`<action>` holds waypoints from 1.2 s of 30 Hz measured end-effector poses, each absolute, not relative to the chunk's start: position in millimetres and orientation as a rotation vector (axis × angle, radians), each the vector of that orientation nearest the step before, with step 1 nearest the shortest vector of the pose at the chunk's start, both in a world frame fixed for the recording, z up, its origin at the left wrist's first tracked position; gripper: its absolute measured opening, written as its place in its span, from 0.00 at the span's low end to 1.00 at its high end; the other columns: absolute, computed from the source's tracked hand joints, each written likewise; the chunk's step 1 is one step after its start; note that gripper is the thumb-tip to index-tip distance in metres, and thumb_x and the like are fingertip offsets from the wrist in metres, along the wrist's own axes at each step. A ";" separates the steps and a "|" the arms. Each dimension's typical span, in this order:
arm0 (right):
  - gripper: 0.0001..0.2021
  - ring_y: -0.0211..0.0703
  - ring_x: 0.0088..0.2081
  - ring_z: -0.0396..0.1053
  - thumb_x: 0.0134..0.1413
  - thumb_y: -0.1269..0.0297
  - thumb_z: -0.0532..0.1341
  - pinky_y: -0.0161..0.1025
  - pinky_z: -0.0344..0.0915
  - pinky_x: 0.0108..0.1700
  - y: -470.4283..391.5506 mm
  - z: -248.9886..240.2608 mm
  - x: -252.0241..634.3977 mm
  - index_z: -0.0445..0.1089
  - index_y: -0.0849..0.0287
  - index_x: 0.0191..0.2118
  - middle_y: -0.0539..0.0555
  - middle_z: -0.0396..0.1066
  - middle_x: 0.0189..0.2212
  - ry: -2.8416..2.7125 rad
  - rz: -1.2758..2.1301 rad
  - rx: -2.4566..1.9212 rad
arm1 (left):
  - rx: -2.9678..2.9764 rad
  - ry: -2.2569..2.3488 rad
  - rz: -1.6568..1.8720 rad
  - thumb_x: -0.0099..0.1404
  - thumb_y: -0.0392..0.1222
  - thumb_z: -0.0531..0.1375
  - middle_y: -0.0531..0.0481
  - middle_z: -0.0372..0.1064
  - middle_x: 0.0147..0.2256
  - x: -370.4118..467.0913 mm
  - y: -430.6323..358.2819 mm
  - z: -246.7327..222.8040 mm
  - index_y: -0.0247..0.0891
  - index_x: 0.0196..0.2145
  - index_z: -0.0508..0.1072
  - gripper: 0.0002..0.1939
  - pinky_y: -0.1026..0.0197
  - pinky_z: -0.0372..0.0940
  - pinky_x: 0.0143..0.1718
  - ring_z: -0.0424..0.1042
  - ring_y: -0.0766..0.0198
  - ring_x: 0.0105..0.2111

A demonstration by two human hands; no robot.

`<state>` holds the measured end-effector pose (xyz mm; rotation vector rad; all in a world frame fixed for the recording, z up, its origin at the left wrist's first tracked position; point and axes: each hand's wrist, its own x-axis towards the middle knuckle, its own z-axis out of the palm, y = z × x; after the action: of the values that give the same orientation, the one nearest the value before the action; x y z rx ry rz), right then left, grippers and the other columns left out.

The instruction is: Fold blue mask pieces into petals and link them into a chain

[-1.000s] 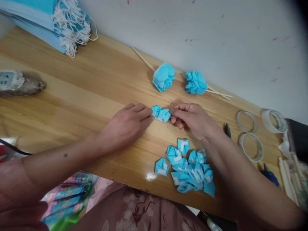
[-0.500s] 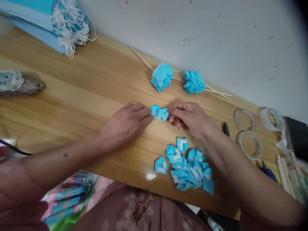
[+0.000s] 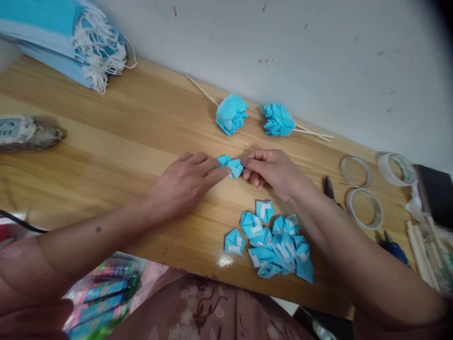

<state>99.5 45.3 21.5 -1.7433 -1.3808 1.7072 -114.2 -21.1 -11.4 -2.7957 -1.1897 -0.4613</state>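
Two joined blue folded petals [image 3: 236, 168] lie on the wooden table between my hands. My left hand [image 3: 187, 182] is closed on their left end, its thumb now resting over the front edge. The right end is pinched between the thumb and forefinger of my right hand [image 3: 271, 171], the other fingers curled under. Below my right hand is a heap of folded blue petals [image 3: 283, 250] with white strips on them. One loose petal [image 3: 234, 242] lies to the heap's left.
Behind my hands lie a blue flower on a stick [image 3: 231, 114] and a second blue flower [image 3: 278, 119]. Face masks [image 3: 46, 23] are stacked at the back left, near a glue gun-like object [image 3: 30, 133]. Tape rolls [image 3: 364, 209], scissors [image 3: 392, 248] and sticks [image 3: 421, 255] are at right.
My left thumb has slid forward and right over the front of the joined petals. The right hand keeps its pinch. The whole view has shifted slightly.
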 end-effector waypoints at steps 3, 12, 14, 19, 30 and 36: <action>0.13 0.28 0.13 0.61 0.57 0.79 0.61 0.26 0.59 0.15 45.0 20.3 99.3 0.70 0.62 0.22 0.49 0.72 0.17 -1.382 1.698 -1.746 | -2.813 -1.199 -0.454 0.73 0.32 0.49 0.43 0.74 0.47 -114.2 -21.0 -11.4 0.38 0.55 0.71 0.18 0.54 0.63 0.42 0.70 0.55 0.44; 0.16 0.28 0.13 0.62 0.60 0.80 0.59 0.26 0.60 0.15 45.1 19.5 98.5 0.68 0.62 0.22 0.48 0.72 0.17 -1.389 1.710 -1.735 | -2.806 -1.178 -0.461 0.71 0.31 0.51 0.43 0.74 0.45 -115.0 -20.7 -12.6 0.39 0.53 0.72 0.17 0.54 0.62 0.41 0.70 0.55 0.43; 0.16 0.27 0.13 0.61 0.60 0.80 0.59 0.25 0.60 0.14 44.9 20.1 98.2 0.68 0.62 0.22 0.48 0.71 0.17 -1.391 1.709 -1.738 | -2.805 -1.170 -0.453 0.71 0.31 0.51 0.43 0.74 0.45 -114.9 -20.5 -12.1 0.39 0.53 0.72 0.17 0.54 0.63 0.41 0.70 0.55 0.43; 0.16 0.27 0.13 0.61 0.60 0.80 0.59 0.25 0.60 0.15 44.8 21.5 98.4 0.69 0.62 0.22 0.48 0.72 0.17 -1.407 1.702 -1.730 | -2.799 -1.169 -0.421 0.71 0.31 0.50 0.43 0.74 0.45 -114.1 -20.3 -10.6 0.39 0.52 0.73 0.17 0.54 0.63 0.40 0.69 0.55 0.42; 0.15 0.27 0.13 0.61 0.59 0.79 0.60 0.24 0.59 0.14 45.0 21.9 98.0 0.68 0.62 0.22 0.48 0.72 0.17 -1.404 1.708 -1.744 | -2.797 -1.165 -0.420 0.72 0.32 0.51 0.44 0.73 0.44 -114.3 -20.4 -11.8 0.39 0.51 0.73 0.16 0.54 0.62 0.40 0.68 0.55 0.42; 0.15 0.26 0.13 0.61 0.58 0.79 0.60 0.23 0.57 0.14 44.3 23.0 99.0 0.69 0.62 0.22 0.48 0.72 0.16 -1.394 1.723 -1.725 | -2.791 -1.153 -0.415 0.72 0.33 0.51 0.44 0.74 0.44 -114.8 -19.6 -12.5 0.39 0.50 0.74 0.15 0.54 0.62 0.40 0.68 0.55 0.41</action>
<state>99.0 44.3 23.0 -1.7245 -1.3941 1.7234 -114.8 -19.6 -12.5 -2.7914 -1.1531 -0.4152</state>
